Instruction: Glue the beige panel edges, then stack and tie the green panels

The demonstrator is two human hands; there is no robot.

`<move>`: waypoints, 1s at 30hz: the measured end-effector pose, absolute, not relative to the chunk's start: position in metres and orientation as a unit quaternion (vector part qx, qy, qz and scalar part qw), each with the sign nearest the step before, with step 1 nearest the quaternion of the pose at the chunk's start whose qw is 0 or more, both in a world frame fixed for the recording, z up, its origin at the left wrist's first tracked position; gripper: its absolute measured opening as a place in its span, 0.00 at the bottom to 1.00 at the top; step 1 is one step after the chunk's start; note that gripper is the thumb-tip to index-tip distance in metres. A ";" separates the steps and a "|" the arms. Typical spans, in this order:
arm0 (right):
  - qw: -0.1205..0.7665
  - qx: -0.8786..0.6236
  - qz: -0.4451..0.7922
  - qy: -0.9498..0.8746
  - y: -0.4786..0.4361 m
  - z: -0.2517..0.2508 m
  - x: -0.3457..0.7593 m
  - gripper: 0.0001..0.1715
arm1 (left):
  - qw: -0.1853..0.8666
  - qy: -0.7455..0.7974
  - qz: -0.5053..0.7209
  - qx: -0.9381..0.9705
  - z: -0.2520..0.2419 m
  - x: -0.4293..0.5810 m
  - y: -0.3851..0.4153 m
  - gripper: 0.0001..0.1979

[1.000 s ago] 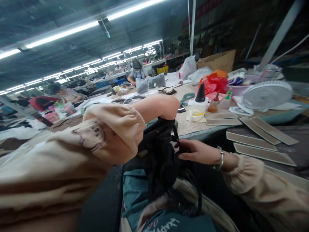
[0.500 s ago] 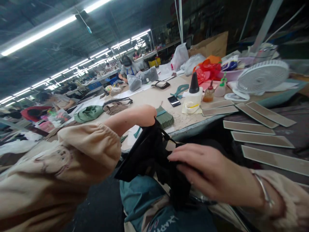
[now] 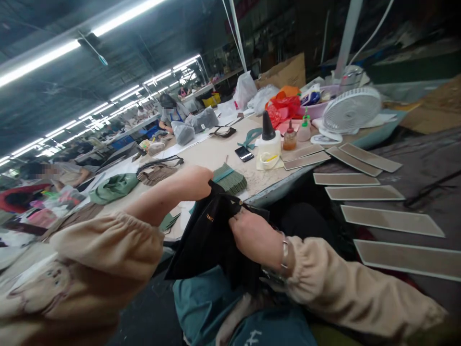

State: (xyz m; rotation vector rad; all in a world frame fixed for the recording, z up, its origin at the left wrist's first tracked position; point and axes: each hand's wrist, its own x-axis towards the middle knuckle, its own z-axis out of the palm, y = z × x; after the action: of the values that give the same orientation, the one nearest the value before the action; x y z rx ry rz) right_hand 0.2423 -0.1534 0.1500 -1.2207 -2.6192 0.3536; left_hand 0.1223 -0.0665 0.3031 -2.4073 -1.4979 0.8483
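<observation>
A black fabric bag (image 3: pixel 201 235) with a small gold-coloured metal fitting on its side hangs tilted above my lap. My left hand (image 3: pixel 200 182) reaches over its top edge with a bent wrist. The fingers go down behind the black cloth and are mostly hidden. My right hand (image 3: pixel 252 236) is closed at the bag's upper right part, near the opening, its fingertips pressed into the fabric. Just beyond the bag, a bundle of green strips (image 3: pixel 230 179) lies on the worktable (image 3: pixel 201 154).
Flat brown panels (image 3: pixel 363 193) with pale edges lie at the right. On the table are a phone (image 3: pixel 244 154), a white bottle with a black cone cap (image 3: pixel 268 139), an amber glue bottle (image 3: pixel 289 139), a white fan (image 3: pixel 351 110) and green cloth (image 3: pixel 113 187). Co-workers sit farther back.
My right hand has moved left and closed on the bag's top part; before, its fingers were loosely stretched. The bag has turned, showing its metal fitting. The view has shifted right.
</observation>
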 end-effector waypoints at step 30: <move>0.067 -0.342 0.501 -0.793 -0.140 -0.015 0.152 0.13 | 0.149 -0.545 0.055 -0.823 0.355 0.128 -0.069 0.11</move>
State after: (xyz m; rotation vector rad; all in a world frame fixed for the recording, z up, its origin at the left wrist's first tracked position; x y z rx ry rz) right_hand 0.1518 -0.1395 -0.0148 -1.0308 -2.3888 1.5086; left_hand 0.1280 -0.0690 0.3553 -2.3659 -1.5668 0.1587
